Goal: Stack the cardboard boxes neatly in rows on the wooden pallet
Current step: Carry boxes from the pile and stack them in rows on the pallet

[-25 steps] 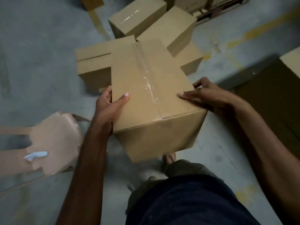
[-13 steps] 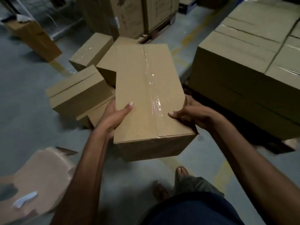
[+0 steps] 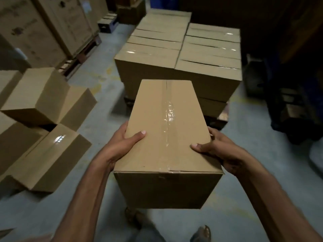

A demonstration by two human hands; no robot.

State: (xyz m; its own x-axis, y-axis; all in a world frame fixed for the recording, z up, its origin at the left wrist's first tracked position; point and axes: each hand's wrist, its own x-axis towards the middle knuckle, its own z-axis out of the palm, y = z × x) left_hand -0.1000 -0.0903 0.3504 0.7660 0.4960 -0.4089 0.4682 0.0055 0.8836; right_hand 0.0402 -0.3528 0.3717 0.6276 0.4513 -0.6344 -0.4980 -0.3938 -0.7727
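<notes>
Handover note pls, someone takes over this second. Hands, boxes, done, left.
Hands: the left hand grips the left side of the carried box, thumb on top. The right hand grips its right side, thumb on top.
Things: the carried box is taped shut and held in the air, short of the stack and not yet set down.
Done: the stacked boxes sit in two neat rows on the wooden pallet.
Left: set this box on the stack in line with a row, then probably fetch the loose boxes lying jumbled on the floor to the left.
</notes>
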